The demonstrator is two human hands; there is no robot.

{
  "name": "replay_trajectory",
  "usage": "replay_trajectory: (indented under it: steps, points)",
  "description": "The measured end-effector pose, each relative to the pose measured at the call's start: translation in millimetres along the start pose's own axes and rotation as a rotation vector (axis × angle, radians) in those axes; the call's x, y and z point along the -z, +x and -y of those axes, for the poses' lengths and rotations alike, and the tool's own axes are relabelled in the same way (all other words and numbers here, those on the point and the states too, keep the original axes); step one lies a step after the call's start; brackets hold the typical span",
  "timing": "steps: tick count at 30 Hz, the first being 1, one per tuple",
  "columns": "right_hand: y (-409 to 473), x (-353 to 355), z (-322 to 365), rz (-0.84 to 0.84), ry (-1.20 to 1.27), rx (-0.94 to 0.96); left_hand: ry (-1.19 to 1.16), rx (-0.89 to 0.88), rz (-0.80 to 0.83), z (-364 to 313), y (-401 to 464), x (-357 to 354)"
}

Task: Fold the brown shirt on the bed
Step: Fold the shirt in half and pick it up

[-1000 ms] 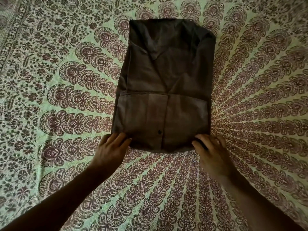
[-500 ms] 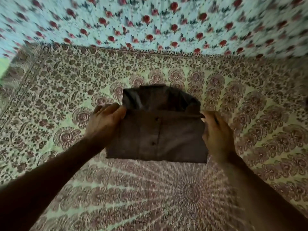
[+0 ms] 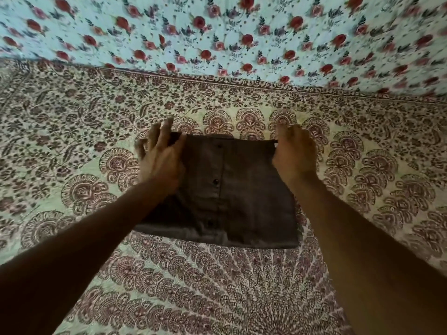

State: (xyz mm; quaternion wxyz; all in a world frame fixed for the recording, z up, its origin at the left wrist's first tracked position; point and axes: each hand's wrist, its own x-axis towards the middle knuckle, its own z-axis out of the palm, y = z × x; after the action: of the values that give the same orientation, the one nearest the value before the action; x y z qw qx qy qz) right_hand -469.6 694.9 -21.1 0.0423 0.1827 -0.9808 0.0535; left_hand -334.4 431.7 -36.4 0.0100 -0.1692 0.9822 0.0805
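The bed (image 3: pixel 72 146) is covered by a patterned spread, with a flowered sheet (image 3: pixel 217 32) behind it. The brown shirt (image 3: pixel 242 194) lies mid-bed, folded to a compact rectangle, button strip uppermost. Its far left corner is overlapped by the left hand (image 3: pixel 158 155), fingers spread loosely; its far right corner is pinched by the right hand (image 3: pixel 294 153). Judgement: the top edge should be laid flush over the layer beneath, corners squared, then the surface smoothed flat before release.
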Motion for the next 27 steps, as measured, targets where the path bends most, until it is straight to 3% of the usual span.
replay_trajectory:
  steps: [3,5,8,13,20,23,25,27]
  points:
    - [-44.6,-14.4,20.4,-0.205,0.025,0.097,-0.064,-0.127,-0.117,-7.7,-36.2,-14.0]
    - [-79.1,-27.2,34.6,-0.075,0.058,0.218,-0.038,-0.148,-0.034,-4.3,-48.8,-32.0]
    - [-106.4,-54.6,33.4,0.175,0.032,0.207,0.031,-0.136,-0.013,6.8,-50.9,-55.8]
    - [-98.6,-81.1,13.1,0.171,0.001,0.031,-0.012,-0.065,-0.031,8.5,-43.6,-76.5]
    - [-96.7,-88.9,15.0,0.143,0.002,0.005,-0.177,-0.067,-0.012,12.1,-37.5,-80.0]
    - [-96.5,-89.2,14.5,0.117,-0.003,0.006,-0.6,0.193,-0.141,16.5,-38.2,-71.0]
    - [-95.8,-89.6,14.6,0.119,-0.005,0.0,-0.58,0.439,-0.144,14.5,-37.5,-62.5]
    - [-95.7,-89.5,15.0,0.146,0.007,0.001,-0.5,0.562,-0.014,12.4,-33.8,-52.1]
